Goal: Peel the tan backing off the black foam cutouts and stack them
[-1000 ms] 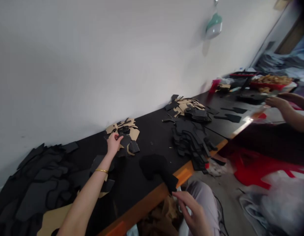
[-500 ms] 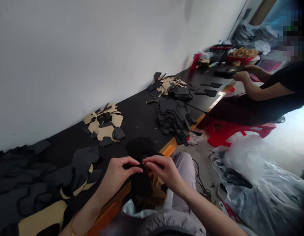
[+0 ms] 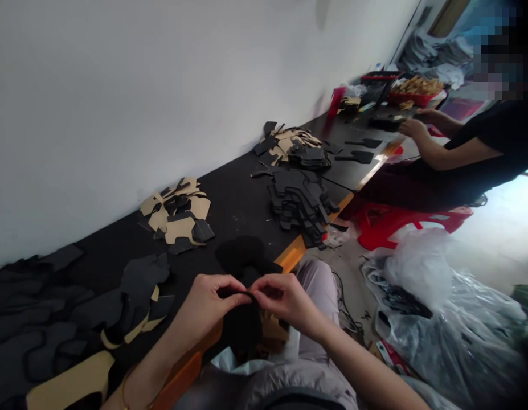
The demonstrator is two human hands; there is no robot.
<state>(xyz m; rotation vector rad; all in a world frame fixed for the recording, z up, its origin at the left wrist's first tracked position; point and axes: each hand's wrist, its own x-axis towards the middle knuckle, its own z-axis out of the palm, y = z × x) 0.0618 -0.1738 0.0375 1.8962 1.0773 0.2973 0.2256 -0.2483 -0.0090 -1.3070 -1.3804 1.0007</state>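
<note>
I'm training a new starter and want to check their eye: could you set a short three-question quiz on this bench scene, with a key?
1. True or false: the left hand and the right hand both have fingertips at the same black piece.
2. Where is the gold bracelet worn?
A) On the right wrist
B) On the left wrist
C) On both wrists
3. Fill the gap: the pile of cut pieces by the wall, ahead of the left hand, mixes black with ____.

Key: 1 true; 2 B; 3 tan.
</note>
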